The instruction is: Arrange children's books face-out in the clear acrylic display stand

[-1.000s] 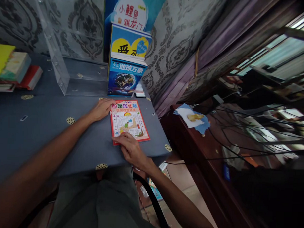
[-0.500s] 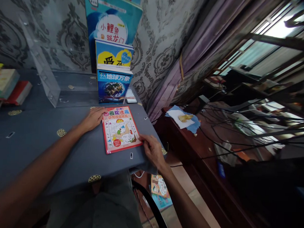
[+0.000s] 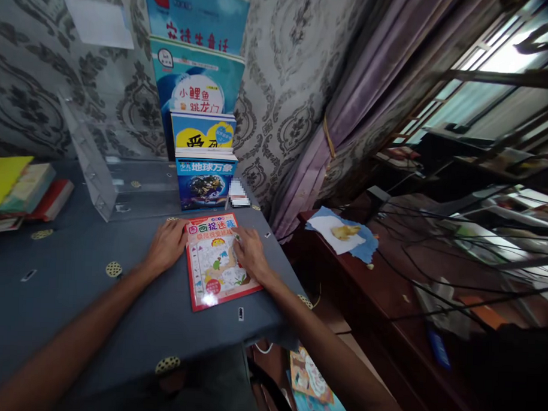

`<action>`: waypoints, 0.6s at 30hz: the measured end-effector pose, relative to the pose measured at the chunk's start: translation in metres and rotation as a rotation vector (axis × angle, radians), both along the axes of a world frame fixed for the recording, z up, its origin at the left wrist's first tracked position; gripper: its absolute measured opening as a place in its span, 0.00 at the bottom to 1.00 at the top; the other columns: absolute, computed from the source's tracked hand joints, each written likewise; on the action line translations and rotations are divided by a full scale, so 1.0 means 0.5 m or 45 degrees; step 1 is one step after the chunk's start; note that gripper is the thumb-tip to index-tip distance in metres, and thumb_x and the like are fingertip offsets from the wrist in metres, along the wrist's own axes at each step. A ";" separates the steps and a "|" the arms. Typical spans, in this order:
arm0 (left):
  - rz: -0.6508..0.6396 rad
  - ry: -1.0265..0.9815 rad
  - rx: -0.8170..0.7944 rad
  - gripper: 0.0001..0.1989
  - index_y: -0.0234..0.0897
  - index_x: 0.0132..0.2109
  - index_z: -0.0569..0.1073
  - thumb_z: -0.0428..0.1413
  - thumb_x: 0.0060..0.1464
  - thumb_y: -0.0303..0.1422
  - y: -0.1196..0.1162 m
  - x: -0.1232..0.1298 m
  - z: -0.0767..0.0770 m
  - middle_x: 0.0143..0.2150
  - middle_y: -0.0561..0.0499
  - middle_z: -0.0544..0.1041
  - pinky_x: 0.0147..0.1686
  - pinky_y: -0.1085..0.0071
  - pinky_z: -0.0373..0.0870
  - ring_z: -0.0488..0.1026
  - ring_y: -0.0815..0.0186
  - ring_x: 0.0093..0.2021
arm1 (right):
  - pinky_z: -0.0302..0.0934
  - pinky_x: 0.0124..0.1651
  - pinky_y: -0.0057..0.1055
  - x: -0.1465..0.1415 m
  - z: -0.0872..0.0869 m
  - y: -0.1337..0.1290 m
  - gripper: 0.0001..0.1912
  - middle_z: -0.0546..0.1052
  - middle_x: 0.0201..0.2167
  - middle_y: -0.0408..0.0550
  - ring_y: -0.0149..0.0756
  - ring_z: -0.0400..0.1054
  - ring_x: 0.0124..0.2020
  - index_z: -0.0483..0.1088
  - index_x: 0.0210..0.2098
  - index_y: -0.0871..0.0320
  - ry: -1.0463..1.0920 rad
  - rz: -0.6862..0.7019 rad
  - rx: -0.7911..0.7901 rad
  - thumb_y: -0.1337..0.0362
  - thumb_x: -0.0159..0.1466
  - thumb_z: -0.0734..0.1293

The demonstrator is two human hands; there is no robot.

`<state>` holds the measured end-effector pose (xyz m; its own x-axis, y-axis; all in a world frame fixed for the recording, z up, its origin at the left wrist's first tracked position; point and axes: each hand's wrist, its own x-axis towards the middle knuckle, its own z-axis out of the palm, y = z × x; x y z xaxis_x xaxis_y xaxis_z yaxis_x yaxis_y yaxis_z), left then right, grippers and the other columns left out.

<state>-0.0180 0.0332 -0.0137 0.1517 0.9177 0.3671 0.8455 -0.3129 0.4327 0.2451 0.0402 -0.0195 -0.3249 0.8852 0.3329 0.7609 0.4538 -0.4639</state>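
Observation:
A red-bordered children's activity book (image 3: 213, 266) lies face up on the grey-covered table, colourful drawings on its cover. Beside its upper left edge rests my left hand (image 3: 167, 245), the fingers together and gripping that edge, partly hidden from view. My right hand (image 3: 251, 252) reaches over the right side of the cover, fingers apart and touching near its upper right. Just behind the book stands a clear tiered rack holding several upright books, with a blue Earth book (image 3: 206, 185) in front, a yellow-and-blue book (image 3: 204, 131) and two larger teal ones, including a carp book (image 3: 197, 77), behind.
An empty clear rack panel (image 3: 89, 160) stands left of the books. At far left is a stack of books (image 3: 32, 191). To the right, a dark red desk (image 3: 389, 257) carries tangled cables and a blue cloth (image 3: 365, 247). More books (image 3: 313, 381) lie below the table edge.
My right hand has moved from the activity book's lower right corner up over its right side. My left hand stays at the left edge. The view has tilted upward.

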 end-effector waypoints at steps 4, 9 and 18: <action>-0.038 -0.430 -0.106 0.13 0.40 0.50 0.73 0.50 0.59 0.34 0.009 -0.003 -0.010 0.49 0.44 0.80 0.56 0.54 0.70 0.75 0.54 0.53 | 0.62 0.61 0.51 0.005 -0.023 -0.002 0.21 0.76 0.55 0.59 0.50 0.67 0.57 0.73 0.57 0.60 0.116 0.007 0.035 0.72 0.66 0.62; -0.015 -1.198 -0.290 0.20 0.39 0.50 0.70 0.60 0.51 0.40 0.014 0.004 -0.013 0.55 0.42 0.79 0.52 0.58 0.75 0.78 0.55 0.52 | 0.64 0.60 0.51 0.018 -0.038 0.001 0.20 0.75 0.54 0.55 0.49 0.67 0.56 0.75 0.54 0.54 0.303 0.039 0.060 0.70 0.65 0.63; -0.085 -1.910 -0.857 0.24 0.33 0.46 0.77 0.71 0.41 0.33 -0.013 0.052 0.025 0.44 0.39 0.84 0.45 0.59 0.81 0.82 0.50 0.47 | 0.64 0.64 0.51 0.016 -0.033 -0.001 0.20 0.76 0.56 0.55 0.48 0.68 0.59 0.73 0.56 0.54 0.458 0.068 -0.005 0.67 0.66 0.62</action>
